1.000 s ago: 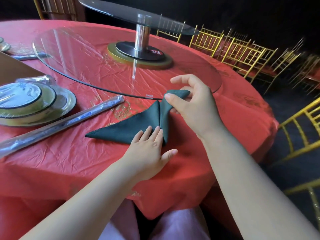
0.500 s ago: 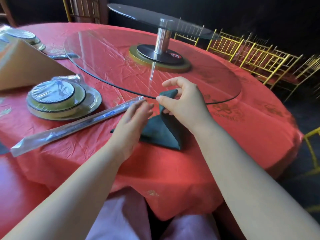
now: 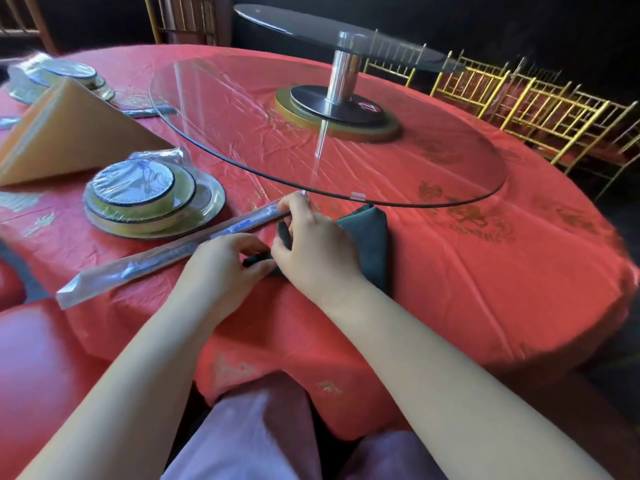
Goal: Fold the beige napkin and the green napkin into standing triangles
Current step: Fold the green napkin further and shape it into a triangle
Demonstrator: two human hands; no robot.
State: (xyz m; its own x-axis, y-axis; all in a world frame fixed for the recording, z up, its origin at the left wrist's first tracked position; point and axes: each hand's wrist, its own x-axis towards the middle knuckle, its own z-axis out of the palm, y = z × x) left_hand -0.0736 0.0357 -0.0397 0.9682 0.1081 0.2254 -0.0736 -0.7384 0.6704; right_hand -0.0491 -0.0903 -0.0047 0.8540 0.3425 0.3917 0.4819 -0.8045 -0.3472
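Observation:
The dark green napkin (image 3: 369, 237) lies folded on the red tablecloth (image 3: 485, 271) near the table's front edge. My right hand (image 3: 313, 249) covers its left part, fingers curled over the cloth, and pinches the fold. My left hand (image 3: 225, 265) pinches the napkin's left tip between thumb and fingers, right beside my right hand. The beige napkin (image 3: 69, 133) stands as a folded triangle at the far left of the table.
A wrapped chopstick packet (image 3: 166, 258) lies diagonally just left of my hands. Wrapped stacked dishes (image 3: 145, 199) sit behind it. A glass turntable (image 3: 433, 161) on a metal post fills the table's middle. Gold chairs (image 3: 540, 116) line the far right.
The view has swung left and the beige napkin has come into sight. My right hand has moved from the napkin's top corner onto its left part; my left hand now pinches the left tip.

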